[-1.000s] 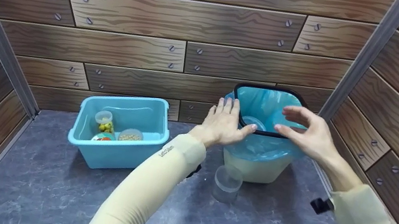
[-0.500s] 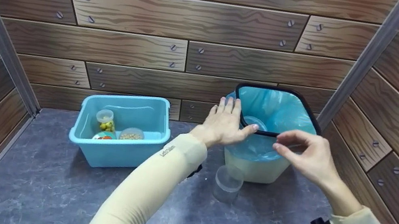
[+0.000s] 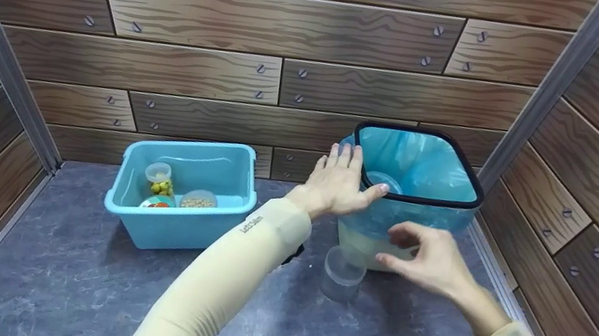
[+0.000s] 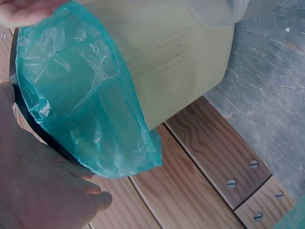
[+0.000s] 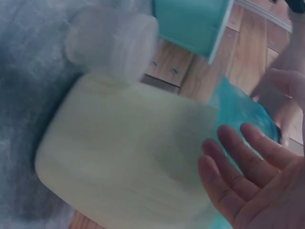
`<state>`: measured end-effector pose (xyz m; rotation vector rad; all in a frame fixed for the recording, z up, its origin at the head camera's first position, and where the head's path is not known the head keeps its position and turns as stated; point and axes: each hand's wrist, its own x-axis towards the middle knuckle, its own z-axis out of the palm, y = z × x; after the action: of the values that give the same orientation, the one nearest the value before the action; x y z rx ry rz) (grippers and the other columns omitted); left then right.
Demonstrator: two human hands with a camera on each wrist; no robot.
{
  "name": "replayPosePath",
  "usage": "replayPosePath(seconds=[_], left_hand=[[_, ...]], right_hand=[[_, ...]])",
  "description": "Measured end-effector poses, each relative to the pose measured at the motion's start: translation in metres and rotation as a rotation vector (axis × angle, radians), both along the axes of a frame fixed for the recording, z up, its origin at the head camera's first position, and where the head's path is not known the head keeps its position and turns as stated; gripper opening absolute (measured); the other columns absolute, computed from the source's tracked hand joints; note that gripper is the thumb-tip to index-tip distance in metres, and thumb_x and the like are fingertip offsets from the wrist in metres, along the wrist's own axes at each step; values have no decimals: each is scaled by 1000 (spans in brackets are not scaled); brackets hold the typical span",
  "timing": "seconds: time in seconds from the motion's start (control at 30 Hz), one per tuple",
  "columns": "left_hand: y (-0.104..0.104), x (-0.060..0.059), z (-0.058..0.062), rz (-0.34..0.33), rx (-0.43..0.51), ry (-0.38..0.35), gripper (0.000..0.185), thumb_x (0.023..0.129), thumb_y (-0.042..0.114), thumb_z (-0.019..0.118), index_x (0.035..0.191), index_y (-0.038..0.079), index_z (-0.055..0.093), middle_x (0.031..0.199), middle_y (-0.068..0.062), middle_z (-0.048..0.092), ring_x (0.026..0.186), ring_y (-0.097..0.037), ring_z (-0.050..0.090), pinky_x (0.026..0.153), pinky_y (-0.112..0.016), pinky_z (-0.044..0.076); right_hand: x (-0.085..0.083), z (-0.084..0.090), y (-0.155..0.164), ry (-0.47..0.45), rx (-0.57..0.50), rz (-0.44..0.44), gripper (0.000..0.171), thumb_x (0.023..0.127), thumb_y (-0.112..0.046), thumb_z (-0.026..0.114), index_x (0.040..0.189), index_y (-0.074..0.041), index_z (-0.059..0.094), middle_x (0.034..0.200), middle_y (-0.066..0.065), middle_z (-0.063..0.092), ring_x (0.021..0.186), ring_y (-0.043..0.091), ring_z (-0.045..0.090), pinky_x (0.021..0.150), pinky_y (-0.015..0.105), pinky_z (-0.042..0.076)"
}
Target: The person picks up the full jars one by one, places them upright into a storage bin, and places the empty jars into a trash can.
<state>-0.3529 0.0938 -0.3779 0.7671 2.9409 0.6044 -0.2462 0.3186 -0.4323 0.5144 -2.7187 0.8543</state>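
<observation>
My left hand point(image 3: 335, 183) lies with straight fingers on the left side of a cream trash bin point(image 4: 181, 62), its thumb over the black rim point(image 3: 429, 202). A blue plastic bag point(image 3: 418, 161) lines the bin and folds over the outside. Inside it a round clear piece point(image 3: 384, 182) shows near the left wall. My right hand point(image 3: 431, 259) hovers in front of the bin, fingers loosely bent and thumb apart, with nothing between them. Just left of its fingertips, a clear plastic jar point(image 3: 342, 277) stands on the floor close to the bin's front.
To the left stands a light blue tub point(image 3: 170, 234). It holds a clear cup with yellow-green contents point(image 3: 161, 187), a round container of beige bits point(image 3: 199, 201) and a green-and-orange item point(image 3: 158, 202). Wood-patterned walls point(image 3: 197, 14) close in the back and sides.
My right hand has come off the bin's front right rim and moved down and slightly left toward the clear jar. My left hand has stayed on the rim.
</observation>
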Motion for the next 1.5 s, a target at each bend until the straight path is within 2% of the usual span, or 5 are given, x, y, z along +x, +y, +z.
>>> replayPosePath(seconds=[0.23, 0.53, 0.73, 0.93, 1.5], left_hand=[[-1, 0, 1, -4, 0, 11, 106, 110, 78, 39, 182, 7, 7, 191, -20, 10, 180, -40, 4, 146, -57, 14], [1, 0, 1, -7, 3, 13, 106, 110, 77, 40, 182, 6, 8, 191, -20, 11, 180, -40, 5, 146, -57, 15], [0, 0, 1, -1, 9, 15, 106, 110, 77, 40, 182, 7, 8, 191, -20, 11, 180, -41, 5, 146, -57, 15], [0, 0, 0, -10, 12, 14, 105, 110, 77, 40, 181, 6, 8, 190, -21, 11, 180, -41, 4, 146, -58, 14], [0, 0, -1, -3, 4, 5, 106, 110, 77, 40, 182, 7, 7, 191, -19, 9, 180, -39, 3, 146, -58, 14]], right_hand=[[-4, -28, -11, -24, 80, -23, 57, 84, -41, 98, 121, -2, 80, 105, 13, 85, 95, 29, 80, 83, 47, 67], [-6, -70, -25, -135, 19, -130, 74, 81, -53, 99, 129, -1, 76, 120, 18, 83, 105, 34, 80, 91, 56, 66], [-8, -88, -34, -166, 18, -173, 86, 80, -59, 98, 139, -2, 73, 130, 18, 82, 113, 36, 80, 95, 58, 65], [-9, -98, -42, -207, 17, -214, 89, 79, -62, 98, 142, -5, 73, 128, 16, 82, 109, 33, 79, 91, 57, 65], [-14, -103, -47, -208, 37, -304, 74, 73, -56, 100, 127, -13, 76, 103, 7, 80, 82, 18, 69, 70, 42, 57]])
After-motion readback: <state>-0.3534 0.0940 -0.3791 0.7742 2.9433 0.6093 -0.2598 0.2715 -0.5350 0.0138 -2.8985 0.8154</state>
